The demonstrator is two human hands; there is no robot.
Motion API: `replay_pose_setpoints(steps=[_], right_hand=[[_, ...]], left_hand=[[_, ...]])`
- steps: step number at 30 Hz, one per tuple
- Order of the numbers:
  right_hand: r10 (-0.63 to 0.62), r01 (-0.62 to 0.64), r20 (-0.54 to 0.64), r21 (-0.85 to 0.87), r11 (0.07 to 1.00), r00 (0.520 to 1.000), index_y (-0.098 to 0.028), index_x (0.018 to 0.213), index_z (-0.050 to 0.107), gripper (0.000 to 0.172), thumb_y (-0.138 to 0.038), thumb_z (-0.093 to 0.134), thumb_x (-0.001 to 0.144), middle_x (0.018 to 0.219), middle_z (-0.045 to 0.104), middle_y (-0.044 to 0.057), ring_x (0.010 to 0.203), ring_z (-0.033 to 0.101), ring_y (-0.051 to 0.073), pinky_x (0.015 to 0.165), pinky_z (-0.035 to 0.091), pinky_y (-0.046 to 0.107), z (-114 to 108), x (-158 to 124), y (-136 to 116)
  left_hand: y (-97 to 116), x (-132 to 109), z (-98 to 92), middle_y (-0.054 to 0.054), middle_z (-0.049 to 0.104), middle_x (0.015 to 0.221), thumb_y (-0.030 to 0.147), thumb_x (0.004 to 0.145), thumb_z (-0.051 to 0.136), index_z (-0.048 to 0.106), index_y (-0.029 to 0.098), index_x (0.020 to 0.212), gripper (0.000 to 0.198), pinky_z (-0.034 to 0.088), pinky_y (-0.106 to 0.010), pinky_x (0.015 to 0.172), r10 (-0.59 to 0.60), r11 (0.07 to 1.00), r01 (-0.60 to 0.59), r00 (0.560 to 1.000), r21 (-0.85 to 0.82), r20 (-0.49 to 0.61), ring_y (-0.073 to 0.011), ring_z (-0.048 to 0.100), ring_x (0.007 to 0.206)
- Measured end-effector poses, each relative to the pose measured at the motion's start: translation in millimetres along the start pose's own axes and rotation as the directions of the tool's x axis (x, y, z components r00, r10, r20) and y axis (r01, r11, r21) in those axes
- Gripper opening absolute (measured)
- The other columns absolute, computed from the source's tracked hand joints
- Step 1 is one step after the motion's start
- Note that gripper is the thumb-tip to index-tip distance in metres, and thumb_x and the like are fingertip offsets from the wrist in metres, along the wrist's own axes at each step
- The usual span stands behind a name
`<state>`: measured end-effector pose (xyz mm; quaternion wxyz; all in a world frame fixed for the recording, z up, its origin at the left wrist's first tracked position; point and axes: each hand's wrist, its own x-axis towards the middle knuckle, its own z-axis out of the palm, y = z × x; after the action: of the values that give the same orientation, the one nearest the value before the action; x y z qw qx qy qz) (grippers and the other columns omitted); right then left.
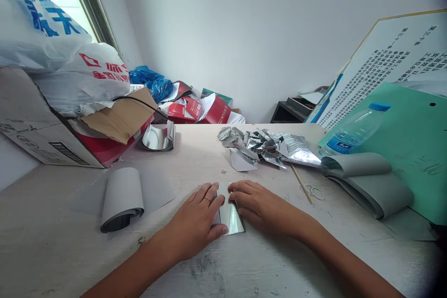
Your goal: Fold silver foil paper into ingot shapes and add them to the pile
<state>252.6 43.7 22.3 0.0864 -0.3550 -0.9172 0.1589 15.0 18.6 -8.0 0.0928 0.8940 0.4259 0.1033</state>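
Note:
A small silver foil sheet (pixel 231 216) lies flat on the white table (pixel 244 265) in front of me. My left hand (pixel 197 223) rests on its left part, fingers stretched out and pressing down, thumb at the lower edge. My right hand (pixel 256 205) lies on its right part, fingers extended flat along a fold. A pile of folded silver foil pieces (pixel 267 145) sits farther back, beyond both hands.
A curled grey sheet roll (pixel 122 198) lies to the left, more curled grey sheets (pixel 370 181) to the right. A plastic water bottle (pixel 356 130) rests on a green board (pixel 415 149). A thin wooden stick (pixel 302 184) and rubber bands (pixel 316 191) lie nearby. A cardboard box (pixel 52 135) with bags stands far left.

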Motion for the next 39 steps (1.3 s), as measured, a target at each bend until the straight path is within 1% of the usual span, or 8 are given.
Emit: replay_pose_setpoints(steps=[3,7,12,17,26,31,33,39], right_hand=[[0.011,-0.012,0.047,0.029,0.999,0.999,-0.024,0.125,0.061,0.033,-0.038,0.05,0.097,0.142,0.049,0.007,0.131,0.045,0.023,0.111,0.041,0.041,-3,-2,1],[0.042,-0.044,0.054,0.029,0.999,0.998,-0.026,0.134,0.055,0.043,-0.045,0.052,0.096,0.148,0.043,0.008,0.137,0.039,0.025,0.114,0.038,0.045,0,-2,1],[0.045,-0.044,0.036,-0.013,0.999,0.998,-0.025,0.138,0.051,0.047,-0.045,0.051,0.096,0.151,0.039,0.008,0.141,0.034,0.027,0.117,0.035,0.048,4,0,-2],[0.029,-0.027,0.041,-0.042,0.999,0.999,-0.024,0.138,0.051,0.047,-0.045,0.051,0.096,0.152,0.039,0.008,0.141,0.034,0.026,0.117,0.035,0.047,4,0,-3],[0.033,-0.031,0.025,-0.061,0.998,0.999,-0.023,0.138,0.051,0.046,-0.039,0.053,0.095,0.152,0.04,0.008,0.142,0.034,0.027,0.117,0.036,0.047,6,-2,-4],[0.032,-0.029,0.045,-0.073,0.997,0.998,-0.021,0.137,0.052,0.047,-0.038,0.055,0.094,0.152,0.039,0.009,0.143,0.033,0.027,0.117,0.035,0.047,6,-1,-4],[0.04,-0.036,0.058,-0.075,0.997,0.998,-0.021,0.138,0.051,0.047,-0.038,0.054,0.095,0.154,0.038,0.009,0.144,0.032,0.027,0.118,0.035,0.047,6,-1,-4],[0.051,-0.045,0.052,-0.102,0.994,0.997,-0.021,0.136,0.051,0.044,-0.036,0.053,0.095,0.154,0.037,0.009,0.144,0.032,0.027,0.118,0.035,0.047,8,-1,-5]], left_hand=[[-3,-1,3.2,-0.01,0.036,0.156,0.048,0.091,0.063,0.05,0.024,0.133,0.051,0.036,-0.051,0.116,0.02,1.0,-0.02,0.999,-0.008,-0.038,-0.0311,0.03,0.146],[-6,-1,7.7,-0.012,0.036,0.156,0.052,0.088,0.065,0.048,0.023,0.135,0.058,0.037,-0.051,0.115,0.026,1.0,-0.026,0.998,0.001,-0.053,-0.0315,0.03,0.146],[-6,2,8.6,-0.013,0.034,0.157,0.054,0.084,0.069,0.044,0.023,0.142,0.07,0.037,-0.052,0.115,0.016,1.0,-0.016,0.999,0.002,-0.028,-0.0324,0.03,0.146],[-5,2,6.5,-0.013,0.032,0.159,0.054,0.085,0.069,0.043,0.023,0.143,0.071,0.036,-0.05,0.116,0.001,1.0,-0.001,1.0,0.025,-0.002,-0.0321,0.028,0.147],[-2,2,2.5,-0.013,0.033,0.158,0.051,0.088,0.066,0.044,0.023,0.141,0.064,0.036,-0.052,0.116,-0.01,1.0,0.009,1.0,0.021,0.025,-0.0332,0.029,0.146],[1,3,-0.3,-0.011,0.032,0.158,0.043,0.09,0.066,0.056,0.023,0.122,0.039,0.035,-0.052,0.116,-0.025,1.0,0.025,1.0,0.01,0.017,-0.0316,0.029,0.147],[3,3,-1.4,-0.011,0.032,0.159,0.042,0.09,0.065,0.058,0.023,0.116,0.033,0.035,-0.052,0.116,-0.03,1.0,0.03,0.999,0.007,0.023,-0.0318,0.029,0.147],[5,3,-3.5,-0.012,0.029,0.16,0.038,0.093,0.06,0.055,0.023,0.125,0.036,0.034,-0.053,0.116,-0.051,0.998,0.049,0.997,0.031,0.061,-0.0322,0.028,0.147]])
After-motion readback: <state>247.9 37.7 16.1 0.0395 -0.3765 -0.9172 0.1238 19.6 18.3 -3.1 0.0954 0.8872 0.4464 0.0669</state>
